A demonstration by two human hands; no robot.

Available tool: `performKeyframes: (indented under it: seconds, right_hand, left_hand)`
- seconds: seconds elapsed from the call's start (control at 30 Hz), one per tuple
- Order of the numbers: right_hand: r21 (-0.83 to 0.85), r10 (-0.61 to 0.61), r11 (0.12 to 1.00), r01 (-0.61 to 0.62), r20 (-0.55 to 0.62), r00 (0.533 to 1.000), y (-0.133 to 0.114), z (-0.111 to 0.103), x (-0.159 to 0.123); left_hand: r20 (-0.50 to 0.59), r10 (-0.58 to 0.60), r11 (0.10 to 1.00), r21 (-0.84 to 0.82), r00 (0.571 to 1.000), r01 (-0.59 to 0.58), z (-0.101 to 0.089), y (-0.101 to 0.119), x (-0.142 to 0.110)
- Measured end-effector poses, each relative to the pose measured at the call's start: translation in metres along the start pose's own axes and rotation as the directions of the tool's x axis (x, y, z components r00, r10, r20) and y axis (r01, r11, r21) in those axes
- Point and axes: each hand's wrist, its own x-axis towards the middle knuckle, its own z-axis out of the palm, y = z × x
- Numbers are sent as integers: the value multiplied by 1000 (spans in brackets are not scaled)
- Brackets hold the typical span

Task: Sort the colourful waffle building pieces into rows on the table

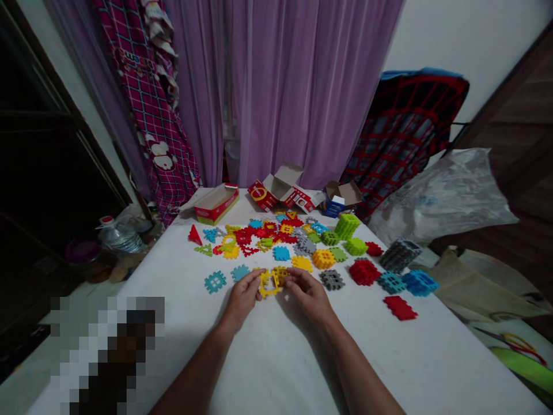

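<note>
**Bare forearms in foreground, yellow frame gripped at both sides**

Yellow frame is held at the near-middle of the white table, short of the loose pieces. Left edge is clamped between thumb and fingers of the left hand. Right edge is pinched by the right hand, thumb and fingertips brought together; how firmly cannot be told. Two notched panels seem to be set at an angle, but the joint can't be made out. Contact between lower edge and table can't be confirmed either.

Handling, judged by look: light, stiff plastic, probably a bit slick. Not very fragile, but thin bars around the openings could be flexed if squeezed hard. Best gripped at the solid outer rim, near corners; notched teeth should be left clear of fingertips. Any joint is likely to be twisted loose if the sides are pulled unevenly.

Nearby: teal lattice tile and blue tile are laid left of the left hand. Flat yellow tile is placed just beyond the right hand, grey lattice tile to its right. Red block is parked farther right.
</note>
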Motion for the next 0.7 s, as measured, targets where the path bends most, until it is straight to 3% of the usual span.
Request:
performKeyframes:
  seconds: [0.17,0.27,0.5,0.7]
  right_hand:
    - [-212,-192,949,232,193,962,-11,-14,-2]
    - [-297,-240,898,326,291,926,-15,-12,-5]
    - [-494,-262,779,386,303,916,-16,-7,-10]
    - [-634,-372,618,466,286,883,-14,1,-16]
  left_hand:
    - [67,-8,999,-48,998,11,-3,-2,2]
    - [84,-27,999,-32,996,30,-4,1,0]
    - [97,-92,994,-46,991,97,-2,10,-5]
    - [113,-112,991,-56,987,118,-2,11,-6]
